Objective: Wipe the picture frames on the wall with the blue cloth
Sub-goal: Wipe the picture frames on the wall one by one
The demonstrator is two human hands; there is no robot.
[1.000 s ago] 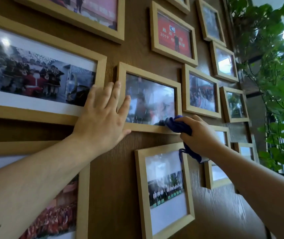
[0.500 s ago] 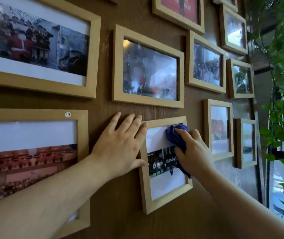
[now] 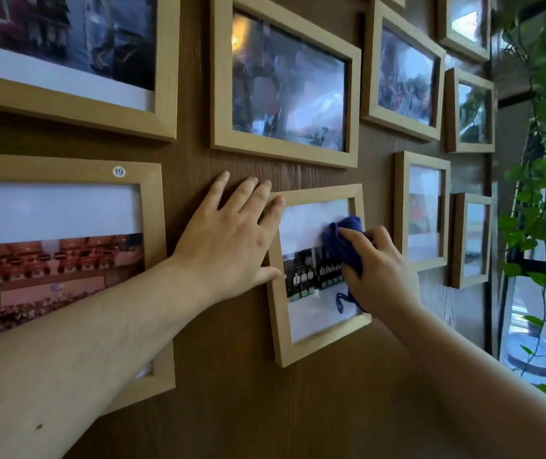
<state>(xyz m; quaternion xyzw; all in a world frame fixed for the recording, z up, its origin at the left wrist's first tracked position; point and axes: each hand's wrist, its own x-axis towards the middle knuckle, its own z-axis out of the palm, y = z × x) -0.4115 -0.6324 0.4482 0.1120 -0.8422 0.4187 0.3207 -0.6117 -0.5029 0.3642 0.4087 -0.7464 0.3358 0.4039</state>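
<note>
Several light wooden picture frames hang on a brown wood-grain wall. My right hand grips a bunched blue cloth and presses it on the glass of a small upright frame with a group photo. A loose cloth string dangles over the lower glass. My left hand lies flat with fingers spread on the wall, its fingertips and thumb touching that frame's left edge.
A wider frame hangs just above the hands. A large frame with a "19" sticker is at the left. Two narrow frames hang to the right. A green trailing plant and a window fill the far right.
Both hands dropped from the wider upper frame to the small frame below it. In the last half second the cloth slid slightly along that frame's glass while the left hand stayed at its edge.
</note>
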